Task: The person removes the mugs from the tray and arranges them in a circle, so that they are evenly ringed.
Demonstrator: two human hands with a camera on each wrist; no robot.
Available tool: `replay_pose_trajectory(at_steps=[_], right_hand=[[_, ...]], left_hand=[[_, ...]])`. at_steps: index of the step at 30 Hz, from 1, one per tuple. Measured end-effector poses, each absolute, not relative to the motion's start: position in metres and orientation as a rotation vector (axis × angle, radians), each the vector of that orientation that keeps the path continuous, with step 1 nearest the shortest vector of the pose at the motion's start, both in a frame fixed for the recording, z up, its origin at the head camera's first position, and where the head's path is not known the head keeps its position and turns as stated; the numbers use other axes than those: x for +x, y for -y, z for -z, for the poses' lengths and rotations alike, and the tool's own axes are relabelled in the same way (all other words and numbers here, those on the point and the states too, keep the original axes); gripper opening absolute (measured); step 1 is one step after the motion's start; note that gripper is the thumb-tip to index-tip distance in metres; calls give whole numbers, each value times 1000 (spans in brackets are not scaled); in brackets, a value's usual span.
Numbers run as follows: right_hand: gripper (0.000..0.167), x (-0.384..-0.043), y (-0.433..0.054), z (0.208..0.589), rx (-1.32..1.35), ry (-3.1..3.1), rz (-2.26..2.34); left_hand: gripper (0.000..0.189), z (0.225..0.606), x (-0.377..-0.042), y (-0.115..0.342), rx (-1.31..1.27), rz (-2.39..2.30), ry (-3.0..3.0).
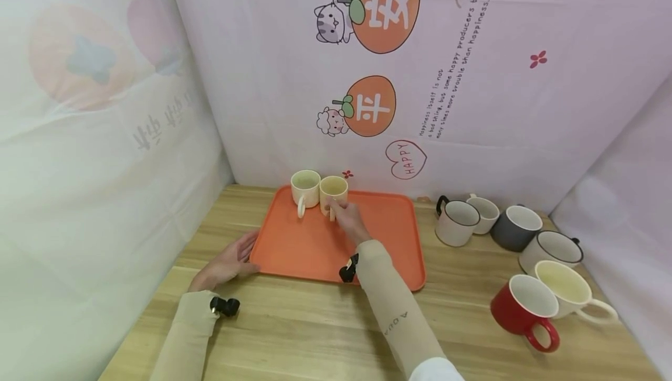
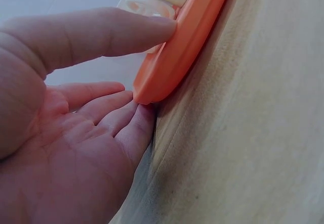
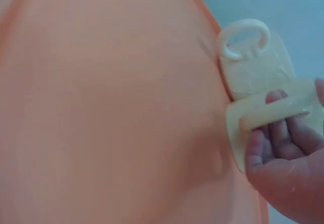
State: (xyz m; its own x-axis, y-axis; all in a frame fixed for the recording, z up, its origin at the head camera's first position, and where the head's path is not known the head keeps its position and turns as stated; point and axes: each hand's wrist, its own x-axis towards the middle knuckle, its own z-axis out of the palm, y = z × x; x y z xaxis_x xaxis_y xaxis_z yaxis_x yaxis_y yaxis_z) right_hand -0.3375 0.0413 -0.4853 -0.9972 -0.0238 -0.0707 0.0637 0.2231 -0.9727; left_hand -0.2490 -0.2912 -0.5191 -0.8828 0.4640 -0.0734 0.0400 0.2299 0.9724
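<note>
My right hand (image 1: 346,217) holds a pale yellow mug (image 1: 334,186) by its handle, with fingers hooked through the loop in the right wrist view. This mug stands at the back of an orange tray (image 1: 294,247). Close beside it, to the left, is a cream mug (image 1: 306,185) with its handle toward me. My left hand (image 1: 231,261) is at the tray's front left corner. In the left wrist view its thumb (image 2: 116,34) rests against the tray rim (image 2: 177,57), and the nearly straight fingers touch the rim's outer side.
On the wooden table (image 1: 294,334), right of the tray, stand a white mug with dark rim (image 1: 457,226), a small white mug (image 1: 485,215), a dark grey mug (image 1: 514,232), another dark-rimmed mug (image 1: 548,252), a large cream mug (image 1: 567,285) and a red mug (image 1: 517,308). Printed cloth (image 1: 294,77) hangs behind.
</note>
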Motion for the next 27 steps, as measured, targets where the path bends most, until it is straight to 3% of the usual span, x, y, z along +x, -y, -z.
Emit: replay_pose_trajectory(at_steps=[11,27], right_hand=[[28,-334,-49,475,251,-2120,2084],[25,-284,-63,464,438,-2055,2338]], left_hand=[[102,519,-248,290,463,-1701,-2153],[102,519,-249,292,469,-1705,-2139]])
